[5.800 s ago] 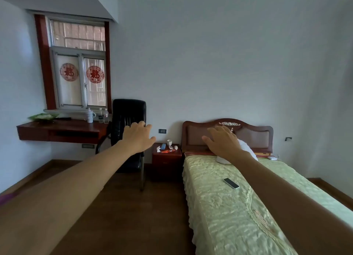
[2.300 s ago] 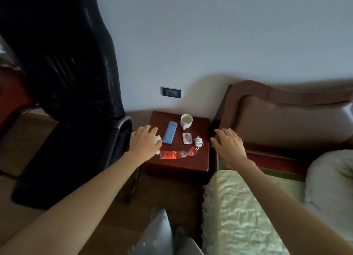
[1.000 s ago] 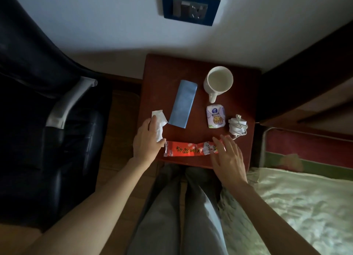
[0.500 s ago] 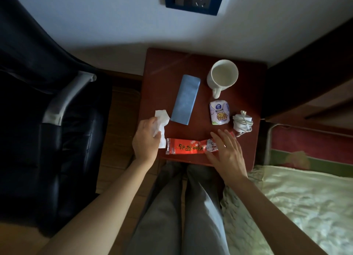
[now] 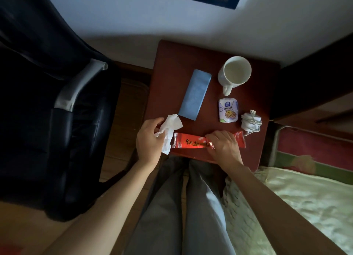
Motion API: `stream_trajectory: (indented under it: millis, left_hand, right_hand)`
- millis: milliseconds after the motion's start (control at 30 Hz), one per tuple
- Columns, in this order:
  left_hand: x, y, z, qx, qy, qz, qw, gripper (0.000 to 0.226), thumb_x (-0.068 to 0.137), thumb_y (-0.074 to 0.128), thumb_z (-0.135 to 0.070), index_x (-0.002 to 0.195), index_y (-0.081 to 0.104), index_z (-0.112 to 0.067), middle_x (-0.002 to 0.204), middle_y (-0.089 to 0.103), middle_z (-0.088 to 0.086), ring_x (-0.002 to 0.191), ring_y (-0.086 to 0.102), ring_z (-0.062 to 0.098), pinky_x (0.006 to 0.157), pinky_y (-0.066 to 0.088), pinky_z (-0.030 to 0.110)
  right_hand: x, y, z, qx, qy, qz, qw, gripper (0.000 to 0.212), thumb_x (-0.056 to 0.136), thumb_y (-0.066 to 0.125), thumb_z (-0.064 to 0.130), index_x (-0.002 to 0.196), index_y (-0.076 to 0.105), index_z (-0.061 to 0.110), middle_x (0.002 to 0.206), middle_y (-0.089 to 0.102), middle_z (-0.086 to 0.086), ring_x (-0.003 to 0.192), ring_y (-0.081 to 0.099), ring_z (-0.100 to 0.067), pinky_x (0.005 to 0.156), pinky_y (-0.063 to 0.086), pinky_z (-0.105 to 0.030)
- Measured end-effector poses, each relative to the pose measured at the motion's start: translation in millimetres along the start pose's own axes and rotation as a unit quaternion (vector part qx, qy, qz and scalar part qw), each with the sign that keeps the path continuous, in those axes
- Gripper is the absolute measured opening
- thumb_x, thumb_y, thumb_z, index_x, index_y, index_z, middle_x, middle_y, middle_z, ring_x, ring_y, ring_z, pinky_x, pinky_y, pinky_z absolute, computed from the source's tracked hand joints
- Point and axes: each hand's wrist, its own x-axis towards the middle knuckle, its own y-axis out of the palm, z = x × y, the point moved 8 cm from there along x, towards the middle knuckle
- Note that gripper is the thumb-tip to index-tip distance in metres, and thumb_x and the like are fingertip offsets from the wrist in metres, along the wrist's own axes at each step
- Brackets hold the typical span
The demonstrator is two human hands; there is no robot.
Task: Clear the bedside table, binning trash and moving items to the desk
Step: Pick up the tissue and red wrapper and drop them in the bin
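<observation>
White tissue (image 5: 170, 128) in left hand (image 5: 150, 140), red wrapper (image 5: 191, 143) under right hand (image 5: 222, 147)

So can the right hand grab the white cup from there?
Probably yes: the right hand is busy pinching the red wrapper, but only a small packet lies between it and the cup.

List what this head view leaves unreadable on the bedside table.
- Red wrapper: right part covered by the right hand.
- Small packet: print too small to read.
- Mug: contents unclear in dim light.
- Tissue: partly hidden in the left hand.
</observation>
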Motion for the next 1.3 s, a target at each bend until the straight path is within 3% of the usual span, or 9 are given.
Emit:
stream_trajectory:
  millis: [200,400,533,633,700,800,967,1167,1300]
  left_hand:
    - [-9,-20,-7,-0.019,-0.008,-0.041,0.999,0.026,0.080,0.066,-0.001,0.104,0.070,-0.008,0.102,0.069,0.008,0.092,0.065,0.016,0.076,0.054,0.025]
    - [-32,-80,-49,-0.062,-0.012,-0.111,0.992,0.016,0.079,0.066,0.001,0.092,0.072,-0.006,0.092,0.071,0.006,0.083,0.064,0.010,0.070,0.051,0.016]
    - [-65,-136,-79,-0.090,-0.035,-0.181,0.979,0.016,0.078,0.068,0.002,0.091,0.072,-0.007,0.090,0.071,0.004,0.081,0.064,0.008,0.068,0.047,0.006]
    - [-98,-178,-94,-0.112,-0.078,-0.235,0.962,0.015,0.079,0.069,-0.001,0.091,0.073,-0.009,0.088,0.070,0.000,0.078,0.062,0.001,0.067,0.046,0.003]
    - [-124,-203,-99,-0.111,-0.107,-0.264,0.952,0.013,0.081,0.069,-0.005,0.093,0.073,-0.010,0.087,0.068,-0.004,0.078,0.060,-0.004,0.067,0.044,0.002]
    - [-166,-238,-103,-0.114,-0.135,-0.302,0.937,0.013,0.083,0.068,-0.011,0.095,0.071,-0.015,0.087,0.065,-0.010,0.080,0.059,-0.006,0.066,0.044,0.004]
    - [-249,-289,-88,-0.165,-0.171,-0.366,0.900,0.015,0.082,0.062,-0.034,0.094,0.065,-0.025,0.086,0.062,-0.012,0.081,0.061,0.004,0.073,0.047,0.015]
    - [-353,-323,-37,-0.207,-0.243,-0.419,0.850,0.017,0.086,0.065,-0.018,0.102,0.067,-0.026,0.097,0.061,-0.015,0.086,0.057,0.001,0.077,0.046,0.009]
    - [-430,-327,27,-0.259,-0.237,-0.440,0.826,0.020,0.076,0.066,-0.056,0.087,0.069,-0.040,0.077,0.067,-0.020,0.075,0.065,0.000,0.069,0.051,0.010]
  right_hand:
    - [2,-16,3,0.001,-0.003,0.016,1.000,0.021,0.058,0.081,0.008,0.072,0.067,0.014,0.065,0.058,-0.003,0.061,0.058,-0.027,0.058,0.047,-0.031]
    - [-10,-90,23,0.031,-0.025,-0.017,0.999,0.022,0.059,0.084,0.008,0.070,0.067,0.014,0.063,0.057,-0.003,0.056,0.058,-0.028,0.047,0.046,-0.028]
    - [-19,-143,37,0.072,-0.050,-0.054,0.995,0.008,0.076,0.070,0.024,0.074,0.066,0.018,0.069,0.060,-0.001,0.061,0.059,-0.024,0.049,0.043,-0.030]
    - [-25,-164,56,0.027,-0.121,-0.022,0.992,0.017,0.085,0.056,0.034,0.078,0.065,0.021,0.073,0.059,0.005,0.067,0.058,-0.019,0.058,0.034,-0.024]
    - [-28,-186,77,0.025,-0.155,-0.018,0.987,0.023,0.084,0.051,0.037,0.077,0.065,0.021,0.073,0.058,0.005,0.067,0.057,-0.017,0.060,0.030,-0.023]
    - [-35,-219,109,0.079,-0.183,-0.022,0.980,0.019,0.077,0.050,0.036,0.073,0.062,0.022,0.069,0.059,0.004,0.064,0.058,-0.018,0.055,0.039,-0.028]
    - [-46,-232,168,0.095,-0.223,0.026,0.970,0.005,0.077,0.064,0.026,0.075,0.063,0.022,0.073,0.061,0.005,0.072,0.056,-0.017,0.063,0.030,-0.022]
    - [-71,-226,262,0.079,-0.307,0.047,0.947,0.010,0.078,0.074,0.018,0.074,0.065,0.016,0.072,0.059,0.003,0.066,0.056,-0.017,0.056,0.032,-0.022]
    - [-100,-212,337,0.071,-0.367,0.069,0.925,0.008,0.077,0.075,0.013,0.082,0.068,0.014,0.077,0.063,0.001,0.068,0.055,-0.014,0.055,0.025,-0.014]
